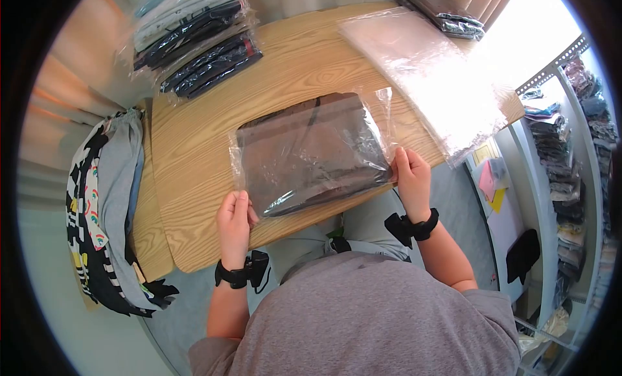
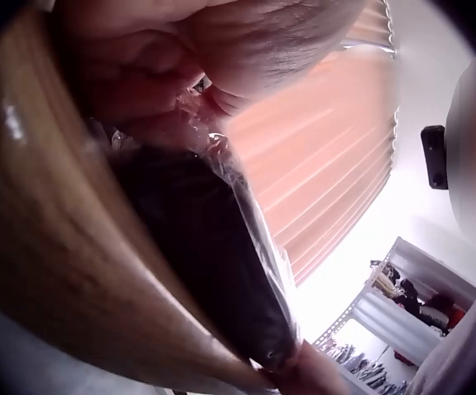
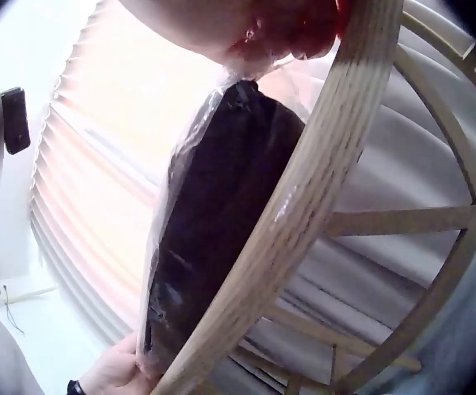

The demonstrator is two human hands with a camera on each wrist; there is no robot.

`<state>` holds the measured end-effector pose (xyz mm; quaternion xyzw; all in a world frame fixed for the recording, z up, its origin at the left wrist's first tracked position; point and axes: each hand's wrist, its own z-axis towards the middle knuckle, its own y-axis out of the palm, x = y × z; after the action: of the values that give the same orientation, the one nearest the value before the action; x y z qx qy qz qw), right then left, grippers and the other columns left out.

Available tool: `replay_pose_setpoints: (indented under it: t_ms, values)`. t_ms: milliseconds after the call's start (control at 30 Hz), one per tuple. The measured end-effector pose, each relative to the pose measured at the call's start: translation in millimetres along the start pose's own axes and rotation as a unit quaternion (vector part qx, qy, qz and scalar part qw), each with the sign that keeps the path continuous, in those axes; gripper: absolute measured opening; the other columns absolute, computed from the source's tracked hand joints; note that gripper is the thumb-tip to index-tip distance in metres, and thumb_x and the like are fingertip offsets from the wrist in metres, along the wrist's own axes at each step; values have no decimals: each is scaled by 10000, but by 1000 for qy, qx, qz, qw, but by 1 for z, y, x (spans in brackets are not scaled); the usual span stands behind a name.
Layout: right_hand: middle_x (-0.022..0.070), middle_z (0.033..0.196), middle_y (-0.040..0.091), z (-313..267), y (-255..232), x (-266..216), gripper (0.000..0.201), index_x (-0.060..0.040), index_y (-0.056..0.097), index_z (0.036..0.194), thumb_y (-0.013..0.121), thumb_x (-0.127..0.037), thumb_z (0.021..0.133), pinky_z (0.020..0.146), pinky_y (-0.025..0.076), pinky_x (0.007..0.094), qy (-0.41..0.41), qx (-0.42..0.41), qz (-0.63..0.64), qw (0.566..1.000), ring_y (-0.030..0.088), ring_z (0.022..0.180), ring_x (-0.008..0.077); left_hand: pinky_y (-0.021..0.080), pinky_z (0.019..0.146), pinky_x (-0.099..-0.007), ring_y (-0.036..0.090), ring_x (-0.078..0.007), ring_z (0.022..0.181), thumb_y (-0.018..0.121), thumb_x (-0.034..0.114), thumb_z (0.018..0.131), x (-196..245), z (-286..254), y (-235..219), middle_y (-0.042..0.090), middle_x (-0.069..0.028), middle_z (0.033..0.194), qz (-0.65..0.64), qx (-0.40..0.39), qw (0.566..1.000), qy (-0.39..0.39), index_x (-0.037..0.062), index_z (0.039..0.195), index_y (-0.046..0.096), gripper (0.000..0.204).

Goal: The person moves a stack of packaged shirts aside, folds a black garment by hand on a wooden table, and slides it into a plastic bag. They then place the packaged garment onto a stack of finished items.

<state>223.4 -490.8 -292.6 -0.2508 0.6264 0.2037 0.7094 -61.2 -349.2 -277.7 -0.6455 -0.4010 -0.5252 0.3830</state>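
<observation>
The fingers of the left hand (image 1: 234, 215) pinch the near left corner of the clear bag (image 1: 311, 152), and the fingers of the right hand (image 1: 413, 179) pinch its near right corner; the wrist views show the film bunched tight under both sets of fingertips. Inside the bag lies a folded dark garment (image 1: 317, 157), and the bag rests flat on the desk (image 1: 194, 155), close to its near edge and about midway along it.

Because the bag's near edge sits almost at the desk's rim, a pull toward the body could slide it off and into the lap. The film looks slick and thin, so a pinch at the very corners may slip or stretch the plastic rather than move the load. The open flap (image 1: 383, 110) at the bag's far right corner stands up loose; if it is sticky, it could catch on itself or crease the film.

Beyond the bag to the right lies a pile of empty clear bags (image 1: 427, 71), overhanging the desk; a sweep of the right arm might drag them down. At the far left of the bag sits a stack of packed garments (image 1: 194, 39), well apart from it.
</observation>
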Motion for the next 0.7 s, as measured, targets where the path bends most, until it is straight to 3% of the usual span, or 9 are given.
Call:
replay_pose_setpoints:
  t_ms: [233,333,367,400,467,500,533,700]
  values:
    - [-17,550,491,-1,4,-3,359,-15,552,687,514,-234,968,427,337,218,14,33,2,999,439,461,46,292,422,-198,366,-47,443,415,293,1002,-6,-1,2,413,27,516,45,27,998,27,99,725,457,341]
    - [9,644,545,-1,-1,-7,266,-20,581,769,520,-194,961,525,407,230,60,45,34,997,496,561,76,294,417,-200,362,-50,438,411,297,1004,-5,3,0,412,26,517,35,22,999,8,97,726,459,346]
    - [37,741,579,-4,2,-13,169,-30,592,835,548,-162,932,621,430,260,-95,118,-51,987,533,662,114,296,414,-202,361,-52,435,412,298,1003,-4,4,-1,412,26,517,21,18,1000,-13,95,727,461,346]
    - [65,837,612,-8,5,-18,94,-41,602,901,575,-130,903,717,453,290,-246,187,-133,942,570,762,152,296,414,-202,361,-52,435,412,298,1003,-3,4,-1,412,26,517,19,21,1000,-13,95,727,461,346]
    - [102,1073,617,-21,7,-33,226,-67,605,1043,629,-97,821,909,413,375,-388,-41,-213,896,566,1031,241,299,410,-206,362,-55,433,418,296,1001,-1,3,0,410,25,516,28,25,999,-12,92,730,468,343]
    - [96,1203,587,-24,16,-46,381,-105,596,1147,671,-135,775,988,369,417,-398,-140,-300,856,519,1168,279,299,410,-206,362,-55,433,418,296,1001,-2,4,0,410,25,516,29,24,999,-10,92,730,468,343]
    - [74,1318,516,-28,27,-56,437,-149,560,1239,647,-248,822,1059,292,433,-368,-193,-390,822,433,1269,267,294,405,-203,356,-54,423,422,297,1000,-3,6,0,400,29,506,21,24,999,-15,93,727,469,343]
    - [84,1385,446,-11,50,-47,473,-169,517,1298,528,-416,895,1081,241,459,-356,-187,-470,786,368,1311,261,325,458,-203,415,-62,494,428,298,998,7,3,-13,468,4,589,0,-26,997,-71,71,786,484,316]
